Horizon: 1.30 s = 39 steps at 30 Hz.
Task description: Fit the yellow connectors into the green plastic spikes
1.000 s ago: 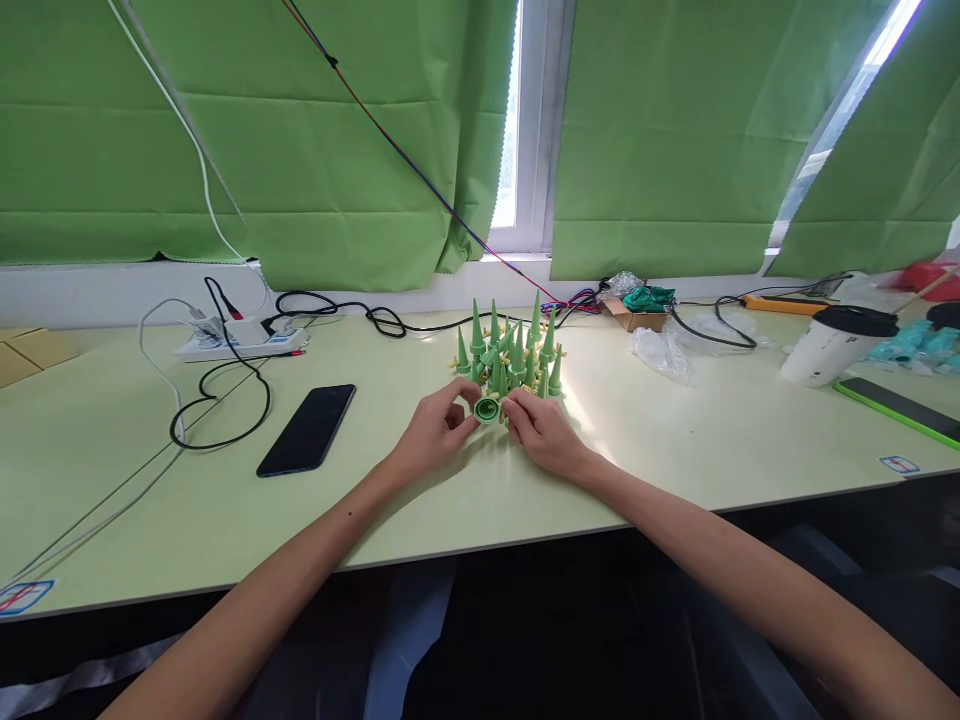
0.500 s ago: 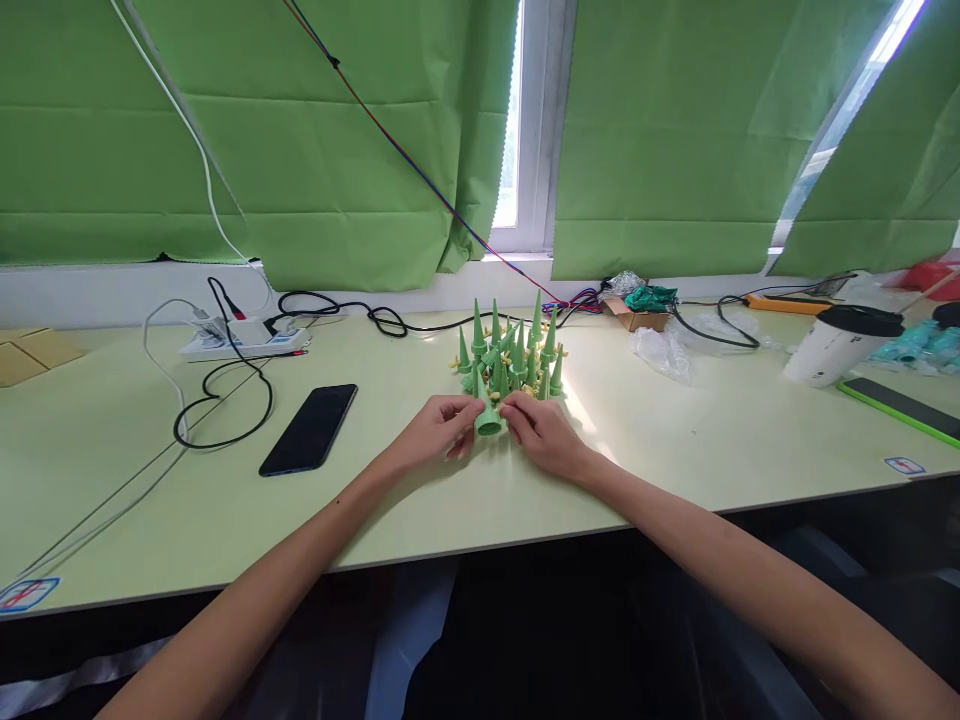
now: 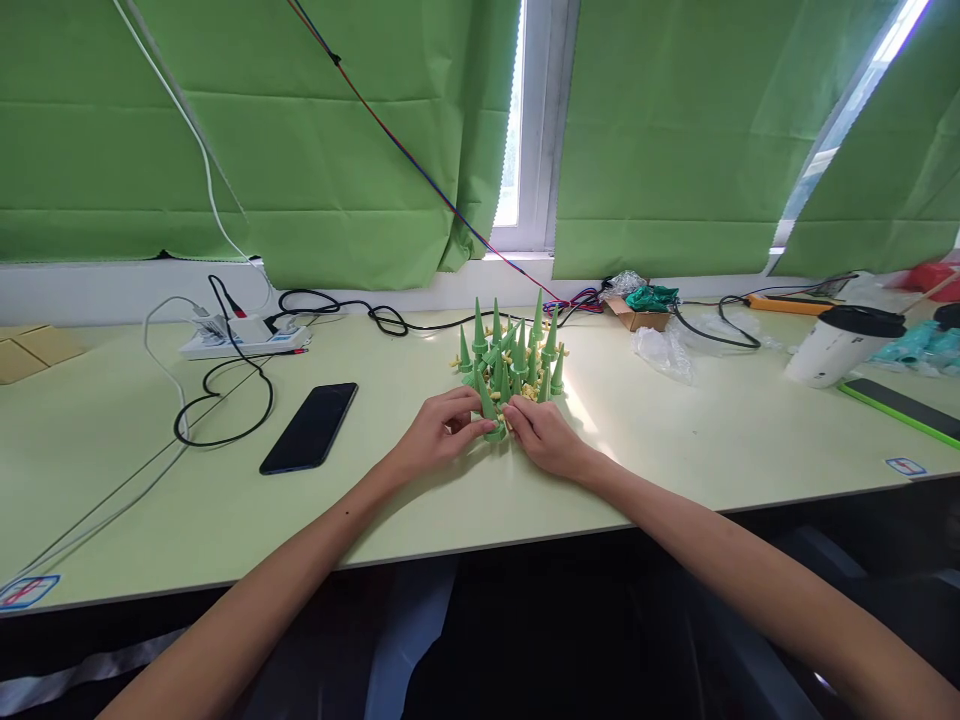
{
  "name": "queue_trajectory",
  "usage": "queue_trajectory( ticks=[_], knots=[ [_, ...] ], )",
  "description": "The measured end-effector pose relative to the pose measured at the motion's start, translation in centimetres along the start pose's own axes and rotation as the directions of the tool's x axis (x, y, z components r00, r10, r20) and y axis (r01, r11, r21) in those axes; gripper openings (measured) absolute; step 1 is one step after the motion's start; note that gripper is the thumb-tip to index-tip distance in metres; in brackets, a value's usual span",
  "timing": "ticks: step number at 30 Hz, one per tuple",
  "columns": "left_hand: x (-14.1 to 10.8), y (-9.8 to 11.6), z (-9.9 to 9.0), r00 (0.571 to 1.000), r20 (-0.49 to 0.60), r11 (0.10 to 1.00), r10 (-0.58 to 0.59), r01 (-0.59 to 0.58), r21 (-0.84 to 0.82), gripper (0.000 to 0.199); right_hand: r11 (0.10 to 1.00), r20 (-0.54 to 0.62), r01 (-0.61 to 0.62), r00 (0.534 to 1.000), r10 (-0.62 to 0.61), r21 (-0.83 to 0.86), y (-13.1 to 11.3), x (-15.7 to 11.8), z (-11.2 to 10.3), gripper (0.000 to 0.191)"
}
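Observation:
A hollow green plastic spike [image 3: 487, 405] stands upright at the front of the group, its wide round base down near the table. My left hand [image 3: 444, 430] is closed on it, with the thumb against the base and the fingers along its left side. At the spike's lower right side, my right hand [image 3: 545, 432] pinches its thumb and forefinger together. Something small and yellowish shows by those fingertips, mostly hidden. Just behind both hands stand several more green spikes [image 3: 519, 350], some with small yellow side pieces [image 3: 531, 391] about them.
A black phone [image 3: 309, 428] lies left of my hands on the pale table [image 3: 420, 520]. Behind it are a power strip [image 3: 244, 343] and loose cables. To the right are a clear plastic bag [image 3: 664, 355], a small cardboard box [image 3: 637, 316] and a lidded cup [image 3: 836, 350].
The front spike has tipped from its open base facing me to upright. My left thumb has shifted right onto its base; my right hand has barely moved.

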<state>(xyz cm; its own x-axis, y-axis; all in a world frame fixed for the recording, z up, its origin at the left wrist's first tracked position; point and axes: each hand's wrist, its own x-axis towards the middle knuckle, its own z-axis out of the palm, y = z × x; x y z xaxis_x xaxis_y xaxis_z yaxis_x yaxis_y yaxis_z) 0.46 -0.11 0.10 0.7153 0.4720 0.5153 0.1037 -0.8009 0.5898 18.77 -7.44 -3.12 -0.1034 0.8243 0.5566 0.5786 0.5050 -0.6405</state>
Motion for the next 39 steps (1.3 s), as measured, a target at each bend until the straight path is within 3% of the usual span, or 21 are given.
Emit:
queue_trajectory(
  ticks=[5, 8, 12, 17, 23, 27, 39],
  knots=[
    [-0.3, -1.1, 0.1, 0.973, -0.006, 0.95, 0.23, -0.223, 0.22, 0.015, 1.0, -0.02, -0.011, 1.0, 0.012, 0.014, 0.2, 0.0, 0.1, 0.033],
    [-0.3, -1.3, 0.1, 0.965, -0.036, 0.94, 0.259, -0.244, 0.237, 0.012, 1.0, -0.053, -0.022, 0.998, 0.022, 0.004, 0.1, 0.1, 0.1, 0.034],
    [-0.2, -1.0, 0.3, 0.981, -0.127, 0.98, 0.144, -0.124, 0.157, 0.017, 0.999, -0.116, -0.039, 0.993, 0.037, -0.008, -0.4, 0.1, 0.0, 0.033],
    [-0.1, -0.4, 0.2, 0.994, -0.11, 0.994, 0.0, 0.012, 0.11, 0.018, 0.998, -0.176, -0.052, 0.983, 0.056, 0.027, -0.9, 0.2, -0.2, 0.029],
    [0.2, 0.4, -0.1, 0.989, 0.045, 0.99, -0.143, 0.142, 0.021, 0.044, 0.999, -0.188, -0.042, 0.981, 0.046, 0.024, -0.8, 0.1, -0.3, 0.028],
    [0.2, 0.5, -0.1, 0.965, 0.12, 0.969, -0.235, 0.242, -0.053, 0.048, 1.0, -0.164, -0.007, 0.986, 0.002, -0.031, -0.8, 0.1, -0.3, 0.027],
    [0.0, 0.6, -0.3, 0.948, 0.201, 0.961, -0.248, 0.267, -0.07, 0.047, 1.0, -0.112, 0.015, 0.994, -0.016, -0.016, -0.6, 0.0, -0.3, 0.03]
  ],
)
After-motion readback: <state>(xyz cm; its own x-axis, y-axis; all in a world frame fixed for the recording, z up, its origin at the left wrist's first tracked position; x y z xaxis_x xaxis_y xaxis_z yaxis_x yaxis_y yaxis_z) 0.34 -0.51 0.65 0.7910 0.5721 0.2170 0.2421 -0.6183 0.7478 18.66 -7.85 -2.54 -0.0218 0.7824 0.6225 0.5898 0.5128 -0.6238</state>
